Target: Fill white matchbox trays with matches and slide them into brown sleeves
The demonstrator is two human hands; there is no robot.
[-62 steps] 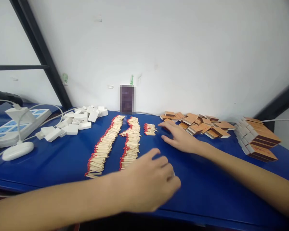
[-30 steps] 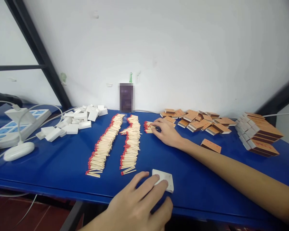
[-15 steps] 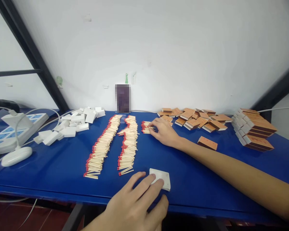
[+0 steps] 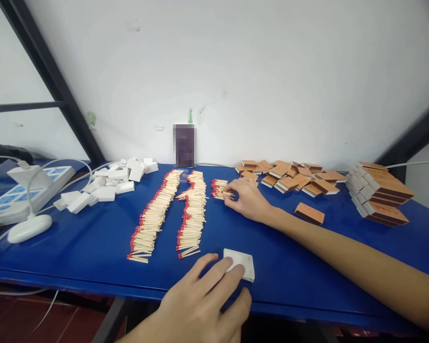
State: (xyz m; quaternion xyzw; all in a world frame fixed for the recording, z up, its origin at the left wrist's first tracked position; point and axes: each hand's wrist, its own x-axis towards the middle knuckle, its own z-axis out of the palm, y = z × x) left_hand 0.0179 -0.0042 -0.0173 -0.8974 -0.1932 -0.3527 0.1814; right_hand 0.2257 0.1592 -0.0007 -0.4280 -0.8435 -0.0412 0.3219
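Head view, right hand (image 4: 250,200): placed at the small match group (image 4: 219,185); thumb and forefinger are drawn close about the stick ends, but whether anything is clamped between them cannot be told.
Head view, left hand (image 4: 200,302): fingers are spread apart; fingertips are rested on a white tray (image 4: 242,258) near the table's front edge.
Small match group: laid flat, right of two longer rows, red heads turned left; partly covered by the right hand.
Middle match row (image 4: 193,214): run from back to front, with some sticks skewed; separated from the outer row by a bare strip.
Outer match row (image 4: 152,216): slanted, likewise with red heads to the left.
White boxes (image 4: 117,176): heaped loosely at rear left.
Orange sleeves (image 4: 288,182): scattered in a heap at rear right; a single sleeve (image 4: 309,213) is set apart in front.
Stacked matchboxes (image 4: 382,190): piled in layers at far right.
Power strip (image 4: 62,175): set at far left, with a white adapter (image 4: 32,177) plugged in.
Support: blue table (image 4: 103,247), backed by a white wall (image 4: 271,85).
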